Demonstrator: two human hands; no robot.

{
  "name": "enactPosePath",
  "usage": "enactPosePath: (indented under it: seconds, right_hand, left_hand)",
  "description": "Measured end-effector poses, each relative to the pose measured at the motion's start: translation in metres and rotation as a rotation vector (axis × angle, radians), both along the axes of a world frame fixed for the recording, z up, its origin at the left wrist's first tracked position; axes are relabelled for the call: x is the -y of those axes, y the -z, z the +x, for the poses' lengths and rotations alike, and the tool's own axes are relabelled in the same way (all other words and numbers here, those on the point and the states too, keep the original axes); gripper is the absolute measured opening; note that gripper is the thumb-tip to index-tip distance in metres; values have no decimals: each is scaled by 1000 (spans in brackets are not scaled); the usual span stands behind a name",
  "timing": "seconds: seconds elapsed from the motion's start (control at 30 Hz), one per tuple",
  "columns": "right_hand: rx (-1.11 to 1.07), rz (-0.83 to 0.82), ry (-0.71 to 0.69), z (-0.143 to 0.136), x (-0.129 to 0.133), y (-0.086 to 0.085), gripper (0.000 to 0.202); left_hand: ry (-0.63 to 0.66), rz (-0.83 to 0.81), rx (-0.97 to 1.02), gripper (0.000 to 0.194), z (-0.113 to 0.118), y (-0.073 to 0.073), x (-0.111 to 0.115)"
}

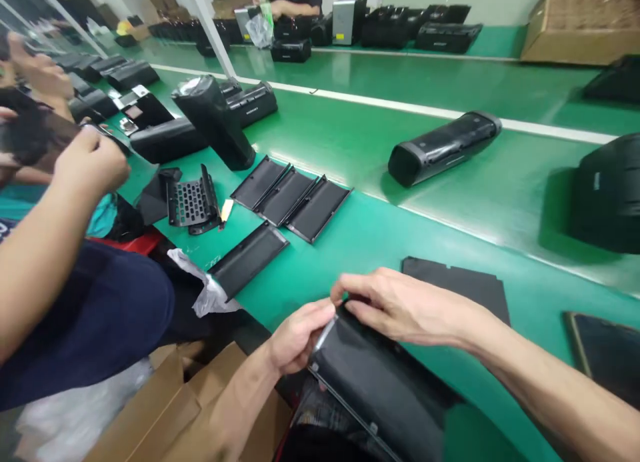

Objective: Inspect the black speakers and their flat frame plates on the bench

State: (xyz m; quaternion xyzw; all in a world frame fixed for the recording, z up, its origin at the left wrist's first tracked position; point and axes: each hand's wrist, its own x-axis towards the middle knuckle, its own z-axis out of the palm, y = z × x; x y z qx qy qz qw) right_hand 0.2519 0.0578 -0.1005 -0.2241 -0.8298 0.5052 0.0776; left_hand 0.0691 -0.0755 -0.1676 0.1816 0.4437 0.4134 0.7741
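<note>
A long black curved panel (383, 375), like a speaker's front cover, lies tilted at the near edge of the bench. My left hand (297, 339) is closed around its upper left corner, with the thumb on the short end. At the same end my right hand (385, 305) bends its fingers over the top corner, close to the left thumb. Whatever may be under those fingertips is hidden. Beyond the right wrist lies a flat black sheet (457, 285). Similar black panels, one of them a single panel (253, 257), rest on the bench to the left.
A perforated black part (193, 202) lies left of the panels. A black speaker (445, 147) stands on the green bench (325, 149); another (215, 122) leans upright. A co-worker's hand (93, 159) is at left. An open cardboard box (165, 409) sits below.
</note>
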Motion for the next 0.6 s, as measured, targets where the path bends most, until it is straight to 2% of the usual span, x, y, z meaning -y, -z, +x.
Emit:
enactPosePath:
  seconds: [0.03, 0.07, 0.1, 0.17, 0.23, 0.3, 0.37, 0.43, 0.5, 0.6]
  right_hand:
    - [51, 33, -76, 0, 8, -2, 22]
    - [78, 55, -78, 3, 16, -4, 24]
    - [76, 72, -6, 10, 25, -5, 26]
    - [32, 87, 243, 35, 49, -2, 32]
    - [-24, 35, 572, 69, 82, 11, 40]
    - [-64, -182, 825, 100, 124, 33, 53]
    - [-89, -533, 927, 119, 168, 55, 67]
    - [-108, -805, 1006, 125, 206, 69, 73]
    - [-117, -946, 1062, 123, 234, 72, 66]
    - [-148, -1004, 1030, 116, 254, 67, 51]
  left_hand:
    - [-2, 35, -34, 41, 2, -1, 7]
    - [-20, 66, -71, 39, 4, -2, 15]
    - [-49, 91, -105, 37, 6, -3, 25]
    - [-131, 119, -164, 37, 9, -2, 48]
    - [-217, 124, -213, 38, 12, -1, 71]
    - [-283, 130, -231, 40, 15, 1, 91]
    - [-306, 117, -202, 41, 21, 2, 107]
    - [-266, 73, -141, 42, 29, 2, 118]
    - [-215, 23, -98, 42, 37, 1, 127]
    - [-189, -22, -96, 43, 47, 0, 137]
